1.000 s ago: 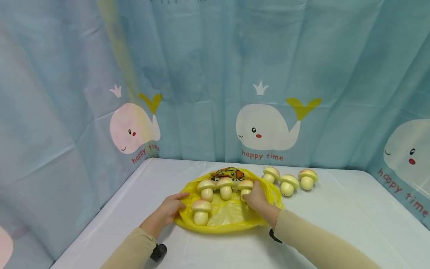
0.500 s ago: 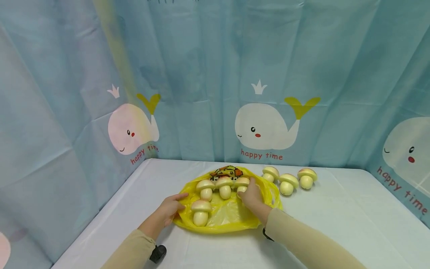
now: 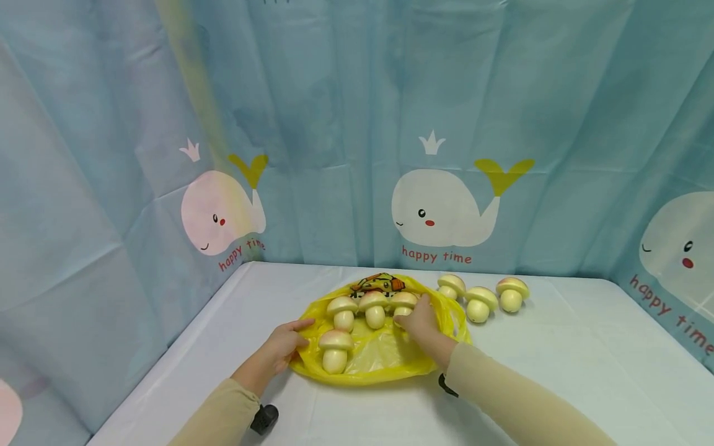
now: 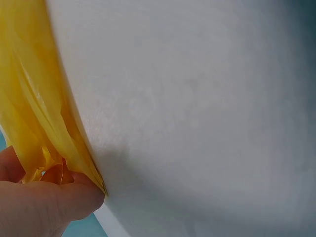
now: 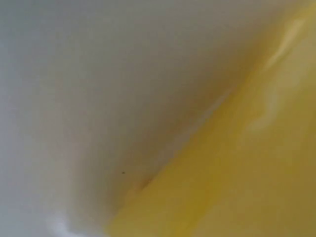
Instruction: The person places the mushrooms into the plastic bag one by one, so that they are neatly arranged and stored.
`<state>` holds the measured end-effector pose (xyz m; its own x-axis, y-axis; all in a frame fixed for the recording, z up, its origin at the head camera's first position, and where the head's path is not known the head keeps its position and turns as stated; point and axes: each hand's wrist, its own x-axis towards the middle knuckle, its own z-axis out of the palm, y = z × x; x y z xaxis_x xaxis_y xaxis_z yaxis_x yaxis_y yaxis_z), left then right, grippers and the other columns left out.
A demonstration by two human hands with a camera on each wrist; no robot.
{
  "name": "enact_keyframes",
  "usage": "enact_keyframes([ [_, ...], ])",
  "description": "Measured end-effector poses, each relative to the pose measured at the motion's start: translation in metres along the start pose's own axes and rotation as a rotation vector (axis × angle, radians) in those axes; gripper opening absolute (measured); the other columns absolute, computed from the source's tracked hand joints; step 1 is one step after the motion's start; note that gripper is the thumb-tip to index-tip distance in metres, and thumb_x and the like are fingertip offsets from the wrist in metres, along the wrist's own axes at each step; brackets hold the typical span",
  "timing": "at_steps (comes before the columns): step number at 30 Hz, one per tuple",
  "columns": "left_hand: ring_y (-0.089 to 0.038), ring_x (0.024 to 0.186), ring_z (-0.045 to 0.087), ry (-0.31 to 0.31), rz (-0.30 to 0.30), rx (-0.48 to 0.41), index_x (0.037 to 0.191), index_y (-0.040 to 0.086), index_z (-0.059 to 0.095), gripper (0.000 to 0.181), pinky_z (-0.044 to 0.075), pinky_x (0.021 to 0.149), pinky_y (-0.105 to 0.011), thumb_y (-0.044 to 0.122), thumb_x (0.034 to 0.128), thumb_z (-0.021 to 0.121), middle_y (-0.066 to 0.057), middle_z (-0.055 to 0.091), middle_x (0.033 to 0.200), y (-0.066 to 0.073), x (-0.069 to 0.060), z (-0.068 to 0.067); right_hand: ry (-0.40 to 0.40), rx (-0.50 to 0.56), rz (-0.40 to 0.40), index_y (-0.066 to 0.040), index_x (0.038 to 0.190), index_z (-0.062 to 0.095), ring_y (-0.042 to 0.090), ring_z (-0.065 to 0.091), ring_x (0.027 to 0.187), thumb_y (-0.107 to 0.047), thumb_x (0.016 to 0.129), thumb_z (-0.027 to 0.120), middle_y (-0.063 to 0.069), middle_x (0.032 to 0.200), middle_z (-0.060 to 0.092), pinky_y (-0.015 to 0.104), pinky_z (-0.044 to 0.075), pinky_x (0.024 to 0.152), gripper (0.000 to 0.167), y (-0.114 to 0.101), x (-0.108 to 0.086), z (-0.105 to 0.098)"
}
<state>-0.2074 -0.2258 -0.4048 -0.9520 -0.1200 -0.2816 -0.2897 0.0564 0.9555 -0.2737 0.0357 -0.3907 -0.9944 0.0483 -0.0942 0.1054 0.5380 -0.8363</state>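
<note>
A yellow plastic bag (image 3: 385,375) lies spread on the table, with a cartoon print at its far side. My left hand (image 3: 279,347) pinches the bag's left edge; in the left wrist view the thumb and fingers of that left hand (image 4: 54,200) grip the gathered plastic (image 4: 39,98). Over the bag's right part, my right hand (image 3: 423,325) holds a toy mushroom (image 3: 403,301) by its right side. Two more mushrooms stand beside it in a row, one at the middle (image 3: 375,310) and one at the left (image 3: 343,313). Nearer stands another mushroom (image 3: 335,350). The right wrist view shows only blurred yellow plastic (image 5: 237,163).
Three mushrooms rest on the white table (image 3: 558,359) beyond the bag's right side: one at the back (image 3: 450,286), one nearer (image 3: 480,303) and one farthest right (image 3: 512,293). A blue whale-print curtain (image 3: 334,124) hangs behind the table.
My right hand has shifted slightly left and away from me with the mushroom, which now sits closer to the row. The left hand keeps its hold on the bag's edge.
</note>
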Motion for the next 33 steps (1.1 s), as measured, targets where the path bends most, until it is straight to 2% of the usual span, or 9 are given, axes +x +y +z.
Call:
enact_keyframes([
  [6, -0.039, 0.119, 0.046, -0.001, 0.001, 0.004, 0.141, -0.006, 0.044, 0.055, 0.049, 0.09, -0.044, -0.015, 0.0878, 0.041, -0.032, 0.032, 0.145, 0.0, 0.0, 0.001, -0.041, 0.028, -0.032, 0.013, 0.147, 0.012, 0.046, 0.028, 0.135, -0.006, 0.085, 0.071, 0.036, 0.148, 0.024, 0.052, 0.025, 0.111, 0.088, -0.004, -0.007, -0.014],
  [10, -0.039, 0.121, 0.045, -0.002, 0.0, 0.008, 0.142, -0.005, 0.043, 0.055, 0.049, 0.09, -0.043, -0.015, 0.0882, 0.041, -0.032, 0.032, 0.146, 0.0, 0.001, 0.001, -0.068, 0.003, -0.032, 0.013, 0.146, 0.016, 0.045, 0.033, 0.133, -0.008, 0.086, 0.071, 0.035, 0.146, 0.027, 0.052, 0.029, 0.109, 0.084, -0.01, -0.014, -0.026],
  [16, -0.038, 0.12, 0.045, -0.004, 0.001, 0.012, 0.143, -0.004, 0.043, 0.056, 0.049, 0.09, -0.043, -0.015, 0.0881, 0.041, -0.031, 0.03, 0.146, 0.0, 0.001, 0.001, -0.115, 0.02, -0.03, 0.008, 0.145, 0.025, 0.039, 0.056, 0.108, -0.01, 0.088, 0.07, 0.034, 0.137, 0.04, 0.047, 0.049, 0.089, 0.075, -0.014, -0.025, -0.044],
  [20, -0.039, 0.121, 0.044, -0.009, -0.003, 0.014, 0.144, -0.004, 0.042, 0.056, 0.047, 0.092, -0.045, -0.015, 0.0887, 0.041, -0.031, 0.029, 0.147, 0.0, 0.0, 0.001, -0.134, 0.079, -0.048, 0.007, 0.144, 0.028, 0.037, 0.062, 0.1, -0.008, 0.088, 0.069, 0.035, 0.133, 0.041, 0.045, 0.052, 0.083, 0.071, -0.015, -0.033, -0.057],
  [25, -0.039, 0.121, 0.044, -0.01, -0.003, 0.011, 0.143, -0.004, 0.042, 0.056, 0.048, 0.092, -0.045, -0.015, 0.0886, 0.041, -0.031, 0.03, 0.147, -0.001, 0.001, 0.001, -0.141, 0.122, -0.075, 0.008, 0.144, 0.03, 0.038, 0.064, 0.096, -0.006, 0.089, 0.068, 0.035, 0.129, 0.042, 0.044, 0.053, 0.079, 0.068, -0.017, -0.04, -0.073],
  [33, -0.039, 0.121, 0.044, -0.009, 0.0, 0.009, 0.143, -0.004, 0.042, 0.056, 0.048, 0.092, -0.045, -0.015, 0.0884, 0.041, -0.031, 0.03, 0.147, 0.0, 0.001, 0.001, -0.107, 0.105, -0.096, 0.006, 0.143, 0.032, 0.034, 0.063, 0.096, -0.01, 0.091, 0.066, 0.03, 0.126, 0.045, 0.04, 0.054, 0.076, 0.065, -0.013, -0.04, -0.095],
])
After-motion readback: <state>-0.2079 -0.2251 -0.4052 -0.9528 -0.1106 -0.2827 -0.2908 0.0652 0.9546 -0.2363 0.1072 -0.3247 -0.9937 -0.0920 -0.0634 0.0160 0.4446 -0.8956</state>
